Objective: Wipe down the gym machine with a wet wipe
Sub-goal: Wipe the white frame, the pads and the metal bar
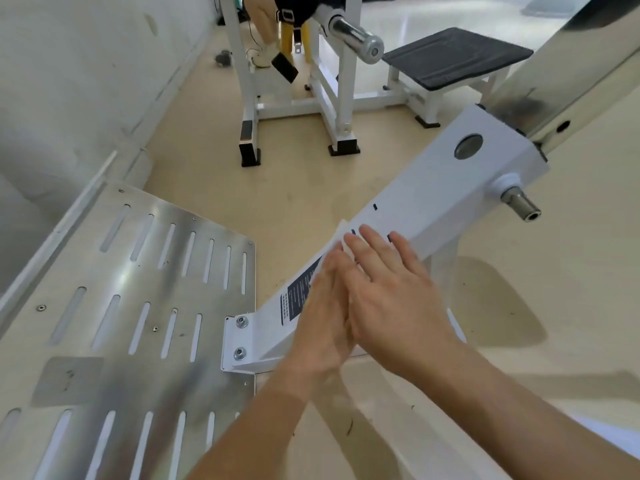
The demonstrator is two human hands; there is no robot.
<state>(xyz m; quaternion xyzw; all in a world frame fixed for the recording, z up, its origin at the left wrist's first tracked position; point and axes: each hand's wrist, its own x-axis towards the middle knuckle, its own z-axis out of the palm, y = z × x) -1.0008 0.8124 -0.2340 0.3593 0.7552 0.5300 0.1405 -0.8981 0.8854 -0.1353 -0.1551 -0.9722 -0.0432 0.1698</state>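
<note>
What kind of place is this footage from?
Most likely a gym: a white-framed machine with a chrome weight peg, a black padded platform beside it, and a slotted metal footplate bolted to a white beam.

The light is bright, soft and even. The plate (138,306) shows white glare in streaks, and the beam (433,188) throws a pale shadow on the floor (502,306). My left hand (322,320) and right hand (391,292) are slightly blurred. Straight lines bend near the edges.
</note>
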